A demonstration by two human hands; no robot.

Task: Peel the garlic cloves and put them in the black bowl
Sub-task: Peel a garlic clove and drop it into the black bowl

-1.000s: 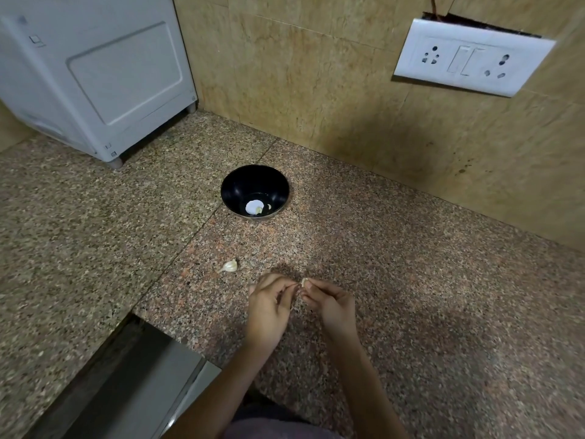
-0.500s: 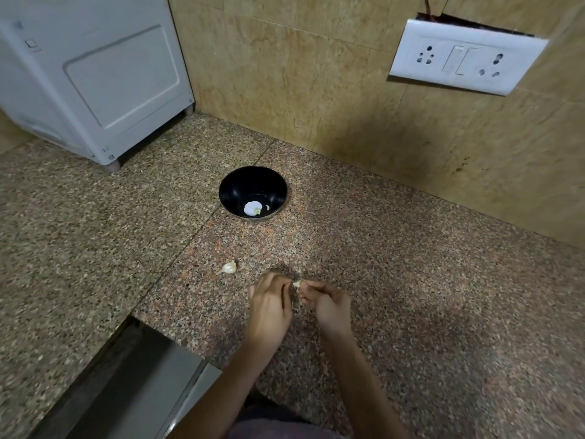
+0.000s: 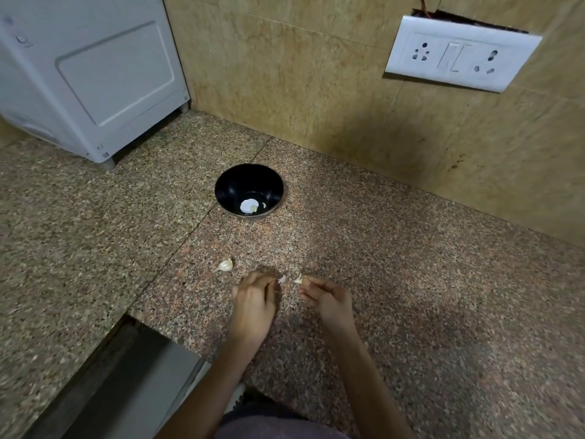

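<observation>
The black bowl stands on the granite counter near the wall and holds a white peeled clove plus a smaller pale bit. An unpeeled garlic clove lies on the counter, left of my hands. My right hand pinches a garlic clove at its fingertips. My left hand pinches a small piece of papery skin, a short gap away from the clove. Both hands hover low over the counter, well in front of the bowl.
A white appliance stands at the back left on the granite counter. A white socket plate is on the tiled wall, right. The counter's front edge drops to a grey ledge at lower left.
My hands were together on the clove. They have now pulled apart, with a piece of skin in the left hand and the clove in the right.
</observation>
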